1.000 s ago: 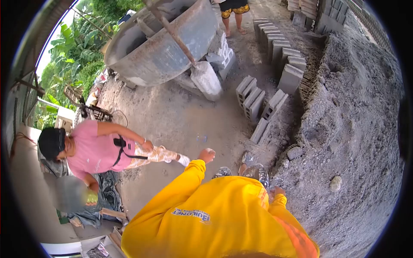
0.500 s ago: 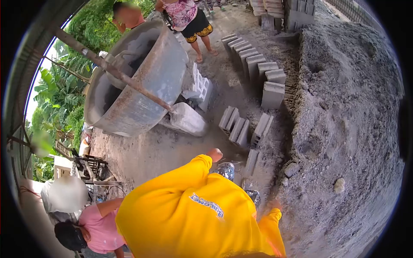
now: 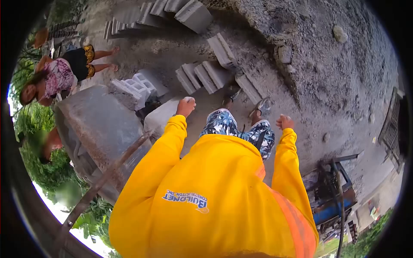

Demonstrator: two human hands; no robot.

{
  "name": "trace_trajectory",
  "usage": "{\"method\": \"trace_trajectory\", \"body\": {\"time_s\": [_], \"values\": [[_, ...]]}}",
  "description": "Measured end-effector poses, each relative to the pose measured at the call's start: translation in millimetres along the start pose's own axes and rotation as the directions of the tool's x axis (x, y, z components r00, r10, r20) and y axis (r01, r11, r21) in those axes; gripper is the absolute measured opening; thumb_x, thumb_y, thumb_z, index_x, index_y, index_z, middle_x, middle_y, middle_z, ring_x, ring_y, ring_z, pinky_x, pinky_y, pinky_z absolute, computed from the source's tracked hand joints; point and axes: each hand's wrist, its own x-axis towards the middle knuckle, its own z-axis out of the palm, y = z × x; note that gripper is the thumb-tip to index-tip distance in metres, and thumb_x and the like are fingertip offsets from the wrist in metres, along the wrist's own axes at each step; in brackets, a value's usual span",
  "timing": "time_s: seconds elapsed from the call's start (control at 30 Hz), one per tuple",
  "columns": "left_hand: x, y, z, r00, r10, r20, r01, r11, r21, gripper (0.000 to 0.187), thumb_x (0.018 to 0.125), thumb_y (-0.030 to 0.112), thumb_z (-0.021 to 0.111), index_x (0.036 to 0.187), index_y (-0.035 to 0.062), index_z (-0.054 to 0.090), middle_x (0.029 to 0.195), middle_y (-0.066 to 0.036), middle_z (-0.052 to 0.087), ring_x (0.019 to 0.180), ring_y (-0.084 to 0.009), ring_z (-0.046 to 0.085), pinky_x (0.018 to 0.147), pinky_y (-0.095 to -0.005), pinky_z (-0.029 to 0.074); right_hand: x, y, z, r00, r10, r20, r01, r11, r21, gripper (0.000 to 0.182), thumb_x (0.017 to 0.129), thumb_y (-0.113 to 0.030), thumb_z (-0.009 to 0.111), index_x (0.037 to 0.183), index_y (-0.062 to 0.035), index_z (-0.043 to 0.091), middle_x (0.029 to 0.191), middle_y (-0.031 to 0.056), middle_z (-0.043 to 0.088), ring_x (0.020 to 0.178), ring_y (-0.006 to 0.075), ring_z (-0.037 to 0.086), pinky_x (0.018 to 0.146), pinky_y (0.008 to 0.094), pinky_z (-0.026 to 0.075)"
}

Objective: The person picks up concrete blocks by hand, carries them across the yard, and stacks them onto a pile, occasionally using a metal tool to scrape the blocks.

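Observation:
Both of my arms, in yellow sleeves, reach forward and down past my knees. My left hand (image 3: 186, 106) is closed in a fist with nothing visible in it. It overlaps the edge of a pale, rounded bulky object (image 3: 162, 115) beside the big metal drum (image 3: 101, 124). My right hand (image 3: 285, 122) has its fingers curled in, with nothing showing in them, over the grey ground near the sand pile (image 3: 327, 77). Ahead of my feet stand several concrete blocks (image 3: 213, 75), and a single block (image 3: 249, 87) lies by my shoe.
A curved row of concrete blocks (image 3: 193, 16) stands farther off, with hollow blocks (image 3: 140, 88) near the drum. A rusty pole (image 3: 107, 174) slants across the left. One person (image 3: 60, 77) stands beyond the drum. Blue-and-black machinery (image 3: 331, 189) sits at the right.
My view has swung round, bringing the drum and blocks to the left and upper area and the machinery into sight. Both hands now show more fully. The person in pink has left view.

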Motion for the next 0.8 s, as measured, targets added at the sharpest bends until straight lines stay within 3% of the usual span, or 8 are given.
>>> {"method": "trace_trajectory", "body": {"time_s": [0.17,0.23,0.33,0.4,0.47,0.57,0.67,0.8], "values": [[6,-51,4,0.978,-0.155,0.139,0.137,0.981,0.135,0.034,0.091,0.029,0.057,0.106,-0.0002,0.066,0.085,-0.009,0.069,0.072,-0.0154,0.064,0.067,-0.0295,0.052,48,-3,100,0.999,0.042,-0.017,-0.038,0.980,0.194,0.041,0.091,-0.042,0.058,0.105,-0.0038,0.064,0.086,0.0088,0.072,0.067,0.0174,0.068,0.055,0.0313,0.051],[1,-47,15,0.957,-0.236,0.167,0.184,0.942,0.279,0.034,0.093,0.029,0.057,0.109,0.0002,0.065,0.088,-0.009,0.069,0.075,-0.0152,0.064,0.068,-0.0292,0.052,153,78,150,0.975,-0.096,-0.201,0.100,0.995,0.012,0.048,0.091,-0.047,0.056,0.103,-0.0018,0.065,0.094,0.0108,0.072,0.077,0.0245,0.068,0.065,0.0378,0.052],[0,-55,32,0.958,-0.193,0.210,0.099,0.915,0.391,0.031,0.095,0.026,0.057,0.111,0.0006,0.064,0.090,-0.007,0.068,0.078,-0.0143,0.063,0.070,-0.0279,0.051,175,52,169,0.949,-0.201,-0.244,0.132,0.953,-0.272,0.060,0.089,-0.055,0.055,0.109,0.0008,0.066,0.110,0.0177,0.069,0.098,0.0348,0.065,0.084,0.0422,0.049],[5,-57,43,0.954,-0.191,0.231,0.101,0.931,0.352,0.033,0.096,0.025,0.057,0.117,-0.0001,0.064,0.096,-0.009,0.070,0.084,-0.0147,0.065,0.077,-0.0273,0.051,170,15,169,0.938,0.212,-0.274,-0.130,0.948,0.290,0.077,0.084,-0.061,0.056,0.121,0.0060,0.062,0.125,0.0244,0.061,0.120,0.0393,0.055,0.102,0.0396,0.040],[6,-47,55,0.941,-0.222,0.256,0.113,0.918,0.380,0.032,0.097,0.024,0.056,0.119,0.0010,0.064,0.101,-0.009,0.071,0.090,-0.0153,0.066,0.081,-0.0269,0.051,188,7,182,0.933,0.285,-0.221,-0.137,0.847,0.513,0.079,0.082,-0.062,0.058,0.124,0.0045,0.061,0.130,0.0236,0.059,0.125,0.0371,0.052,0.104,0.0380,0.037],[12,-37,71,0.946,-0.159,0.281,0.006,0.879,0.476,0.030,0.097,0.024,0.057,0.117,0.0022,0.064,0.101,-0.008,0.071,0.090,-0.0151,0.066,0.081,-0.0278,0.051,212,4,198,0.951,0.239,-0.194,-0.099,0.833,0.544,0.073,0.080,-0.057,0.064,0.121,0.0040,0.063,0.125,0.0194,0.062,0.118,0.0321,0.056,0.101,0.0360,0.039],[36,-44,87,0.922,0.113,0.371,-0.319,0.766,0.559,0.029,0.093,0.023,0.058,0.110,0.0000,0.063,0.097,-0.015,0.070,0.088,-0.0280,0.068,0.075,-0.0345,0.053,234,27,217,0.990,-0.018,-0.137,0.112,0.685,0.720,0.064,0.077,-0.047,0.070,0.116,0.0028,0.066,0.120,0.0148,0.064,0.109,0.0274,0.058,0.098,0.0333,0.040],[67,-19,143,0.819,0.126,0.559,-0.561,0.379,0.736,0.031,0.092,0.024,0.055,0.112,0.0029,0.065,0.101,-0.015,0.070,0.095,-0.0315,0.066,0.087,-0.0388,0.050,202,11,196,0.994,0.097,-0.049,-0.024,0.631,0.775,0.067,0.072,-0.035,0.074,0.123,0.0064,0.060,0.117,0.0133,0.063,0.104,0.0234,0.057,0.095,0.0310,0.041]]}}
